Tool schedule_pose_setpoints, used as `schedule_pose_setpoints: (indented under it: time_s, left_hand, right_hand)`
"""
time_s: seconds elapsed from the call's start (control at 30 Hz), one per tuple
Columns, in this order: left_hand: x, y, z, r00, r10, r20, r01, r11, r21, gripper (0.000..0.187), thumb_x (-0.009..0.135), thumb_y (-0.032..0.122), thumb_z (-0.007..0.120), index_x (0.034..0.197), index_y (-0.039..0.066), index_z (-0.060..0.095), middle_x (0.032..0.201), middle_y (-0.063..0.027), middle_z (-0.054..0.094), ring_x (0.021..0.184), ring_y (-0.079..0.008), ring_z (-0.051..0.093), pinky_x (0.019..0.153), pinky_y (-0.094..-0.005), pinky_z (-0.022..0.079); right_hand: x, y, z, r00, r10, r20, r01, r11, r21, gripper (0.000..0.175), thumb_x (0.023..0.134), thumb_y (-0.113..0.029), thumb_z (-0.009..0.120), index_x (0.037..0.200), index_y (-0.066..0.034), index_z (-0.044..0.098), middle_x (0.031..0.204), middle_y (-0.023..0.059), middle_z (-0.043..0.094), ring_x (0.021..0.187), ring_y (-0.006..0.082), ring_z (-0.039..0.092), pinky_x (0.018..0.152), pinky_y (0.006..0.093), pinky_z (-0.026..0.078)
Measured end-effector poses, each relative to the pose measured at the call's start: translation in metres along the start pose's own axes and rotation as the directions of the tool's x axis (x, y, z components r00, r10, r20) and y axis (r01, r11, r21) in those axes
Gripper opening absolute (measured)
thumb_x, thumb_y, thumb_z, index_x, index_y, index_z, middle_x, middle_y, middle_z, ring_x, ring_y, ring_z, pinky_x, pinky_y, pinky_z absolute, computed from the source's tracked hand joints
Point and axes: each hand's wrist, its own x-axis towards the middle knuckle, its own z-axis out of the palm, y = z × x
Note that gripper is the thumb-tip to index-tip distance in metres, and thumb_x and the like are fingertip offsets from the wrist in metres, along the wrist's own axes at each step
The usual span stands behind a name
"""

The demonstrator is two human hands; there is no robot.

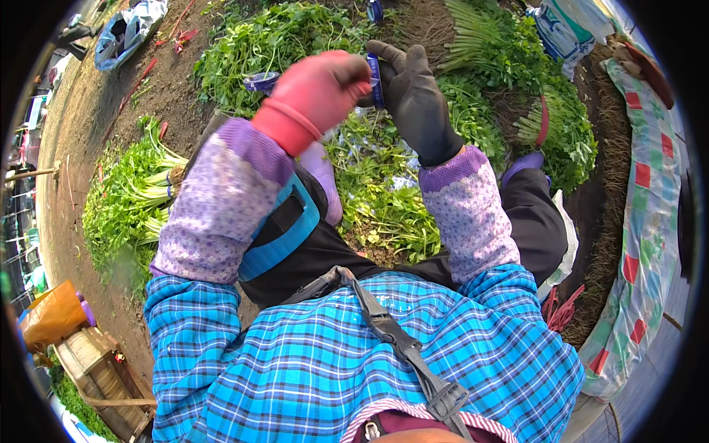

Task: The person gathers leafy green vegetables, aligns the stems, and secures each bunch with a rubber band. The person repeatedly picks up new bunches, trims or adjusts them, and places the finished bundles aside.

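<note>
My left hand [318, 97], in a red glove and blurred, has its fingers bent against a narrow roll of blue-printed tape [376, 83]. My right hand [418, 99], in a dark glove, holds that roll on edge between thumb and fingers. Whether the left fingers pinch the tape's end is unclear. Just left of the hands, another tape roll [261, 82] lies on a heap of loose leafy celery [238, 61]. A further roll [375, 10] is beyond them. Below the hands, cut leaves and yellowed stalks [382, 205] cover the soil between my feet.
Bundled celery [127, 199] lies at left. More stalks [471, 39] lie upper right, near a red-banded bunch [543, 119]. A blue plastic bag [124, 36] sits upper left; red ties [562, 307] lie at right. Patterned sheeting [637, 232] borders the right side.
</note>
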Motion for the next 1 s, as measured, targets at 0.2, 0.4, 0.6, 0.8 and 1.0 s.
schedule_pose_setpoints:
  time_s: [0.2,0.4,0.6,0.8,1.0]
  left_hand:
    - [-0.001,-0.014,-0.057,0.884,-0.444,-0.150,0.358,0.846,-0.394,0.054,0.094,0.018,0.077,0.140,0.000,0.055,0.119,-0.0072,0.065,0.100,-0.0137,0.064,0.087,-0.0281,0.055]
    - [-0.001,-0.004,-0.053,0.888,-0.423,-0.180,0.263,0.789,-0.556,0.040,0.097,0.010,0.072,0.135,0.002,0.060,0.114,-0.0030,0.065,0.097,-0.0089,0.062,0.087,-0.0247,0.053]
    - [-0.003,-0.004,-0.054,0.944,-0.303,-0.135,0.200,0.844,-0.497,0.041,0.101,0.008,0.066,0.141,0.002,0.059,0.132,-0.0122,0.067,0.119,-0.0185,0.065,0.103,-0.0313,0.052]
    - [0.002,0.002,-0.064,0.962,-0.273,0.002,0.251,0.882,-0.399,0.042,0.103,0.009,0.063,0.143,-0.002,0.056,0.135,-0.0171,0.065,0.122,-0.0227,0.064,0.104,-0.0355,0.051]
    - [0.008,0.022,-0.061,0.946,-0.308,0.099,0.323,0.877,-0.355,0.041,0.103,0.010,0.060,0.141,-0.006,0.055,0.137,-0.0185,0.062,0.122,-0.0251,0.064,0.105,-0.0377,0.050]
  right_hand:
    - [0.018,0.070,-0.050,0.967,0.092,-0.238,-0.108,0.993,-0.056,0.055,0.110,-0.051,0.034,0.131,-0.0036,0.051,0.116,0.0135,0.067,0.097,0.0200,0.067,0.083,0.0313,0.053]
    - [0.036,0.224,-0.097,0.772,0.281,-0.570,-0.569,0.705,-0.423,0.042,0.106,-0.039,0.051,0.125,-0.0020,0.057,0.121,0.0213,0.066,0.107,0.0302,0.066,0.092,0.0393,0.053]
    - [0.062,0.296,-0.033,0.685,0.318,-0.656,-0.718,0.444,-0.536,0.047,0.102,-0.041,0.056,0.125,-0.0004,0.057,0.124,0.0285,0.066,0.116,0.0419,0.064,0.099,0.0471,0.051]
    - [0.030,0.255,-0.093,0.852,0.370,-0.371,-0.517,0.482,-0.708,0.045,0.102,-0.042,0.059,0.129,-0.0063,0.062,0.114,0.0259,0.071,0.105,0.0400,0.070,0.094,0.0442,0.054]
    - [0.010,0.151,-0.250,0.839,0.145,-0.524,-0.515,-0.096,-0.852,0.036,0.097,-0.025,0.066,0.130,-0.0122,0.060,0.119,0.0143,0.072,0.105,0.0328,0.071,0.093,0.0437,0.055]
